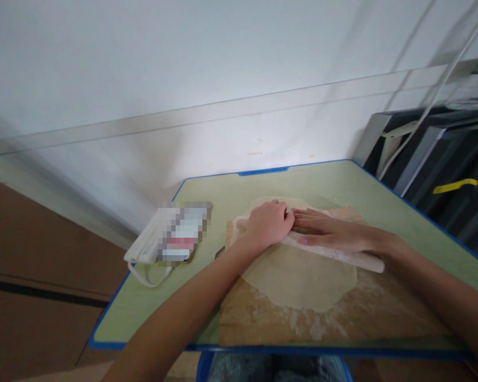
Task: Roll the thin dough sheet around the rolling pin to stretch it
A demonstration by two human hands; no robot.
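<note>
A wide, thin sheet of dough (302,278) lies on a floured wooden board (258,326). Across it rests a rolling pin (364,261), slanting down to the right, whitish with flour or a layer of dough; I cannot tell which. My left hand (271,222) is closed over the pin near its middle, its fingers curled. Beside it, almost touching, my right hand (330,229) lies on the pin with its fingers stretched out flat. Some dough shows beyond the hands, at the far side. The part of the pin beneath both hands is hidden.
The pale green table (143,313) has a blue rim and stands against a white wall. On its left lie a pixelated phone-like object (185,233) and a white item with a strap (145,239). Dark panels (442,159) and a pale cable stand at the right.
</note>
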